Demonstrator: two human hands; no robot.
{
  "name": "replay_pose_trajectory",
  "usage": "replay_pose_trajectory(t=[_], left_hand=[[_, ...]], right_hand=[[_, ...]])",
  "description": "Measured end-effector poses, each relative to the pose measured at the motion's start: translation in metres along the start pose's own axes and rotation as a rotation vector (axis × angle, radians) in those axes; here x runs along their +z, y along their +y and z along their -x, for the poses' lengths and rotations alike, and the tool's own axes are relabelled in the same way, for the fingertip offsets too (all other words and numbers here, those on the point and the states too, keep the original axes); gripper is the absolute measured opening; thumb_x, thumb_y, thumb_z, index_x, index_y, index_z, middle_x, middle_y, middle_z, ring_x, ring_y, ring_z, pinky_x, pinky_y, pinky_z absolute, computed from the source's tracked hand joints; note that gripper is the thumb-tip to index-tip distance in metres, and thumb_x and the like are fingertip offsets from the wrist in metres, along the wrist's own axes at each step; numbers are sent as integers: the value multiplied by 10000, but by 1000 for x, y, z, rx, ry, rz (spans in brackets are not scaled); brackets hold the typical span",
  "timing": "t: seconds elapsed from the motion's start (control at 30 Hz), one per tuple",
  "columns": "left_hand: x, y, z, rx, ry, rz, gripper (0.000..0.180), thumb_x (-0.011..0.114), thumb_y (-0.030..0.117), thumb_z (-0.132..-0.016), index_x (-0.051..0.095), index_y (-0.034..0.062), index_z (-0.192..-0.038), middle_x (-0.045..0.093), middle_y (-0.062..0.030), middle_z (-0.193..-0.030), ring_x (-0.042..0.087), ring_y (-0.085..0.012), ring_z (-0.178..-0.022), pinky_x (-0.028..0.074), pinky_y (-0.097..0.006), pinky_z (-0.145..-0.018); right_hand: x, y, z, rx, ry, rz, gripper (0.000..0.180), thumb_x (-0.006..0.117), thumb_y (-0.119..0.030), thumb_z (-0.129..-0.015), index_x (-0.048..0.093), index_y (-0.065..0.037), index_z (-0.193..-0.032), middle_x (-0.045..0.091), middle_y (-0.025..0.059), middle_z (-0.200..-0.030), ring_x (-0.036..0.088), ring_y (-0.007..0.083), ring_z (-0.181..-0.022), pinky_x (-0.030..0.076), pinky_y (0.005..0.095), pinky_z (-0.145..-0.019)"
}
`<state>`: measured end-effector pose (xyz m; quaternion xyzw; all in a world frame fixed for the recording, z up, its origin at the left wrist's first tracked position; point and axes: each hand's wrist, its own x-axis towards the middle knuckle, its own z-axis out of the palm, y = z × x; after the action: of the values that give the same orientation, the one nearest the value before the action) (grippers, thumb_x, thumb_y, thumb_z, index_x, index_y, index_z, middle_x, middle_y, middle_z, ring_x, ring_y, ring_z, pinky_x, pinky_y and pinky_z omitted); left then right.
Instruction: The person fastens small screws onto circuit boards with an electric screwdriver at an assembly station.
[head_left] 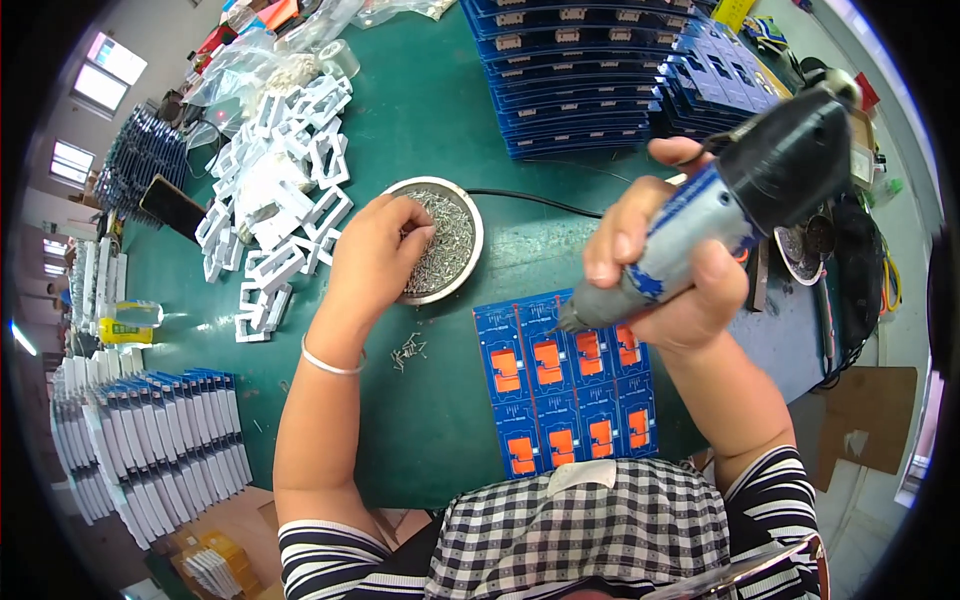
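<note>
My left hand (382, 250) reaches into a round white bowl (478, 240), its fingers pinched together among small metal screws (440, 262). The fingertips are partly hidden, so how many screws they grip I cannot tell. In my right hand (660, 270) is an electric screwdriver (690, 235) with a worn grey-blue body and a black rear end. Its tapered nose points down and left over the upper part of a blue circuit board panel (575, 395) with orange rectangles in two rows. Whether the tip touches the panel I cannot tell.
A few loose screws (408, 351) lie below the bowl. White plastic frames (290, 200) are heaped at the left, near a dark phone (172, 208). Blue panels (575, 80) stand stacked at the back. White-and-blue assembled pieces (165, 430) line the left edge. A black cable (535, 198) crosses the green table.
</note>
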<state>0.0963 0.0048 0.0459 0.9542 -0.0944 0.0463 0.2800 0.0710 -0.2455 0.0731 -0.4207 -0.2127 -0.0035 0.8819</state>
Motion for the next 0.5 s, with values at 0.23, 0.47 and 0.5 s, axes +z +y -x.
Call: replay_pose_trajectory(t=[0.23, 0.47, 0.5], left_hand=[[31, 50, 56, 443, -59, 103, 129, 691, 38, -646, 601, 66, -735, 573, -62, -702, 565, -246, -658, 452, -356, -595], [48, 48, 66, 381, -85, 114, 125, 684, 56, -671, 591, 63, -754, 575, -50, -732, 561, -244, -683, 452, -358, -614], [48, 48, 66, 375, -81, 110, 125, 684, 52, -671, 589, 61, -753, 576, -51, -733, 564, -244, -682, 455, -358, -618]], right_hand=[[-9, -11, 13, -42, -47, 91, 715, 635, -397, -773, 309, -21, -1286, 549, 95, -737, 587, 220, -610, 496, 343, -587], [-5, 1, 18, -7, -109, 52, 716, 697, -319, -783, 290, -16, -1288, 579, 126, -786, 621, 239, -667, 528, 338, -627], [-5, 1, 18, -8, -132, 61, 716, 697, -320, -784, 290, -14, -1288, 580, 126, -787, 622, 239, -671, 529, 337, -627]])
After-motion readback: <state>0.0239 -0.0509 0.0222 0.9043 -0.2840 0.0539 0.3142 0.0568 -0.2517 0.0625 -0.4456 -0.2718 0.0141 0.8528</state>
